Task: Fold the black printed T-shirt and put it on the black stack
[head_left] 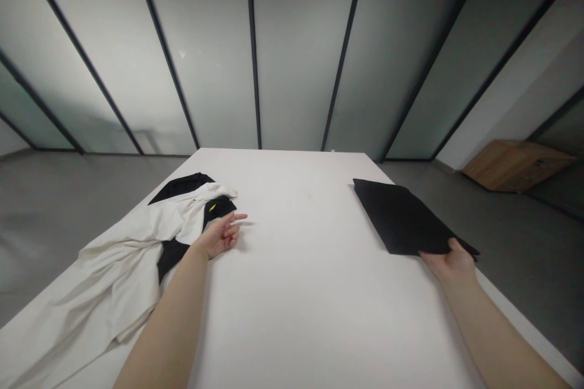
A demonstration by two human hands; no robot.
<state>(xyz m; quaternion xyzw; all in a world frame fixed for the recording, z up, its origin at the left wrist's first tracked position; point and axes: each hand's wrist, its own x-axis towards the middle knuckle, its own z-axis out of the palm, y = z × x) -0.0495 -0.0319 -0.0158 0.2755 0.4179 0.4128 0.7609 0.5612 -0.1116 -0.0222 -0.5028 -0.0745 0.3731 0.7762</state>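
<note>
In the head view, the left hand (218, 237) lay open, fingers loosely spread and holding nothing, just beside a crumpled white-and-black garment (123, 261) at 9 o'clock on the white table (292, 316). At 3 o'clock, the right hand (449, 262) pinched the near edge of a flat black panel (401, 217), thumb on top.

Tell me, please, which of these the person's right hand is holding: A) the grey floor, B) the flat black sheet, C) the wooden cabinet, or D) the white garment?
B: the right hand has its thumb over the near edge of the flat black sheet.
</note>
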